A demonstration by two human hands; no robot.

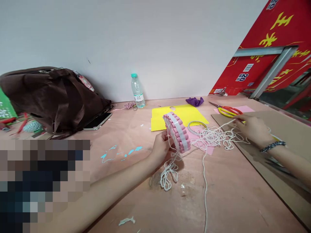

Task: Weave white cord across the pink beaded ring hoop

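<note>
Some room, ring (179,132) to cardboard edge (255,167)

A pale wall (155,48) is rising behind the pinkish tabletop (150,207), meeting its far edge. At the right, a red panel (257,38) with yellow characters is slanting behind a grey metal frame (272,74). Soft light is washing over the wall.

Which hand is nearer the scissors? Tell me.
Right. The right hand is just below and right of the scissors, pinching white yarn; the left hand is farther away, to their left, holding the pink ring.
</note>
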